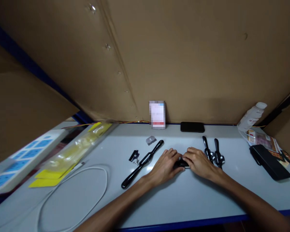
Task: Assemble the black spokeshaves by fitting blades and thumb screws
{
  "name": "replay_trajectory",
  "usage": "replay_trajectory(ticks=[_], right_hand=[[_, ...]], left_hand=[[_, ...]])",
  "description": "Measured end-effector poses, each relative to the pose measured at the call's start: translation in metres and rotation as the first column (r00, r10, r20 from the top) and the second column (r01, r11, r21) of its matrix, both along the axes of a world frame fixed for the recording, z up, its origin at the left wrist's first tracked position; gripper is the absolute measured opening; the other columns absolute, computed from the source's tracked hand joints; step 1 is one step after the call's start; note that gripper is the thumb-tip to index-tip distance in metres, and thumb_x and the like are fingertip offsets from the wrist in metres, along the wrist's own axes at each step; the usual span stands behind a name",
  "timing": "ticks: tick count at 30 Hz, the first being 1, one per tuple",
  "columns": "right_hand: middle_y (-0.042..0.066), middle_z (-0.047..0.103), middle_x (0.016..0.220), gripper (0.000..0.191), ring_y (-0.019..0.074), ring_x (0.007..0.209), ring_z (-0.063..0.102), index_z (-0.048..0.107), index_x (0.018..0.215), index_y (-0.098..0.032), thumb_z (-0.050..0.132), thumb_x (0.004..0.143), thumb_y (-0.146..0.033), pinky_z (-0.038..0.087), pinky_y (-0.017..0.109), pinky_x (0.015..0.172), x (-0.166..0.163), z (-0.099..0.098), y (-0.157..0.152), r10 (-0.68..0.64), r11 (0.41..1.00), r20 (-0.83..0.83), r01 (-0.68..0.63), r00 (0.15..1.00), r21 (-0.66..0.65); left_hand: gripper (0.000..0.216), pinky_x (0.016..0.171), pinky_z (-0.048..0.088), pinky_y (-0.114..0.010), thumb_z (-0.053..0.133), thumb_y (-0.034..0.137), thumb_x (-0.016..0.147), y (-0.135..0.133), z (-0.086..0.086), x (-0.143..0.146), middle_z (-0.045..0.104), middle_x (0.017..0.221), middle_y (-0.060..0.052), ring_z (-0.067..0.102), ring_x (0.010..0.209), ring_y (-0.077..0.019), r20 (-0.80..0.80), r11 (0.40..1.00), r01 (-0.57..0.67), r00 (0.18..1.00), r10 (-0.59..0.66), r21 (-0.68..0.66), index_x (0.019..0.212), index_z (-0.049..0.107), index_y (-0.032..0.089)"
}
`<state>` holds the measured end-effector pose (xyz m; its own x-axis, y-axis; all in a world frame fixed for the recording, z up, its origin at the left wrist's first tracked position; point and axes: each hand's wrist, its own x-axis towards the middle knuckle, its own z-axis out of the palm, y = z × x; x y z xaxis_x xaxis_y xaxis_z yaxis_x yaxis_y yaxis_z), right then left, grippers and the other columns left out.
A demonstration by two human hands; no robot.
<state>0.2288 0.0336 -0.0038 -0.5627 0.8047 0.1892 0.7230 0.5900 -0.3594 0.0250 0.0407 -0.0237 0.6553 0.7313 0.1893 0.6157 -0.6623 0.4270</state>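
My left hand [167, 163] and my right hand [196, 161] are closed on the two sides of a black spokeshave [183, 164], held low over the table. Fingers cover most of it; a dark middle part and a pale lower edge show between them. To the left lies a bare spokeshave body [143, 163] with two glossy black handles, set at a slant. Beside it are a small black metal cap [133, 155] with screws [136, 161] and a grey blade [150, 140]. Two more black spokeshaves [208, 152] lie just right of my right hand, partly hidden by it.
A lit phone [157, 115] leans on the cardboard wall, beside a dark phone [192, 127]. Leftward are a white cable [106, 180], yellow plastic packaging [74, 151] and a power strip [21, 161]. A bottle [252, 116] and a black case [269, 161] are at right.
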Motion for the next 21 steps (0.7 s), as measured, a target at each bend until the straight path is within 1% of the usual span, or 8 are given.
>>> replay_trajectory(ticks=[2,4,8,11,17,19,21], right_hand=[[0.006,0.065,0.089,0.014,0.0185,0.084,0.062,0.072,0.09,-0.017,0.061,0.098,-0.015,0.048,0.03,0.078,0.001,-0.001,-0.001,0.027,1.0,-0.025,-0.027,0.999,0.007],[0.006,0.066,0.089,0.012,0.0197,0.086,0.063,0.072,0.089,-0.017,0.063,0.097,-0.016,0.049,0.032,0.082,0.001,-0.002,-0.002,0.03,1.0,-0.08,-0.031,0.996,-0.006],[0.004,0.07,0.086,0.019,0.0179,0.082,0.065,0.069,0.085,-0.018,0.061,0.089,-0.001,0.049,0.03,0.079,-0.001,-0.008,-0.001,-0.037,0.999,-0.19,0.029,0.981,-0.042],[0.001,0.072,0.085,0.022,0.0164,0.079,0.066,0.068,0.085,-0.019,0.061,0.084,0.003,0.049,0.028,0.075,0.0,-0.009,0.0,-0.085,0.996,-0.245,0.073,0.966,-0.06],[0.002,0.071,0.081,0.021,0.0171,0.077,0.066,0.068,0.076,-0.019,0.062,0.083,0.0,0.048,0.028,0.074,0.006,-0.005,0.003,-0.091,0.993,-0.298,0.063,0.95,-0.103],[0.001,0.072,0.08,0.022,0.0165,0.076,0.066,0.069,0.078,-0.019,0.062,0.082,0.001,0.049,0.028,0.073,0.008,-0.004,0.003,-0.094,0.99,-0.306,0.057,0.947,-0.127],[0.0,0.073,0.081,0.023,0.0164,0.076,0.067,0.071,0.085,-0.019,0.061,0.083,0.002,0.05,0.028,0.074,0.009,-0.004,0.003,-0.105,0.987,-0.312,0.06,0.944,-0.149]], left_hand=[[0.023,0.081,0.04,-0.039,0.073,0.037,0.092,0.0,0.0,0.001,0.063,0.1,-0.006,0.054,0.095,-0.0263,0.005,1.0,0.004,1.0,-0.004,-0.006,0.103,0.061,0.02],[0.023,0.082,0.04,-0.039,0.074,0.036,0.092,0.001,-0.001,0.002,0.064,0.1,-0.006,0.054,0.096,-0.0263,-0.002,1.0,0.002,1.0,-0.002,-0.005,0.101,0.061,0.019],[0.025,0.08,0.039,-0.038,0.077,0.035,0.089,0.002,-0.003,0.004,0.064,0.097,-0.005,0.055,0.094,-0.0257,0.004,1.0,-0.007,1.0,0.007,-0.004,0.099,0.061,0.019],[0.026,0.079,0.039,-0.037,0.079,0.036,0.088,0.003,-0.005,0.004,0.065,0.095,-0.004,0.055,0.093,-0.0249,0.033,1.0,-0.013,0.999,0.013,-0.002,0.102,0.063,0.02],[0.031,0.078,0.038,-0.036,0.083,0.037,0.084,0.003,-0.003,0.003,0.065,0.093,-0.003,0.055,0.09,-0.0235,0.037,1.0,-0.02,0.999,0.021,-0.009,0.097,0.062,0.019],[0.032,0.078,0.038,-0.036,0.084,0.038,0.083,0.002,-0.001,0.003,0.064,0.093,-0.003,0.054,0.091,-0.0239,0.029,1.0,-0.017,0.999,0.017,-0.014,0.095,0.061,0.019],[0.032,0.077,0.037,-0.035,0.084,0.038,0.083,0.002,0.0,0.003,0.064,0.093,-0.002,0.054,0.091,-0.0243,0.024,1.0,-0.015,1.0,0.016,-0.017,0.094,0.061,0.02]])
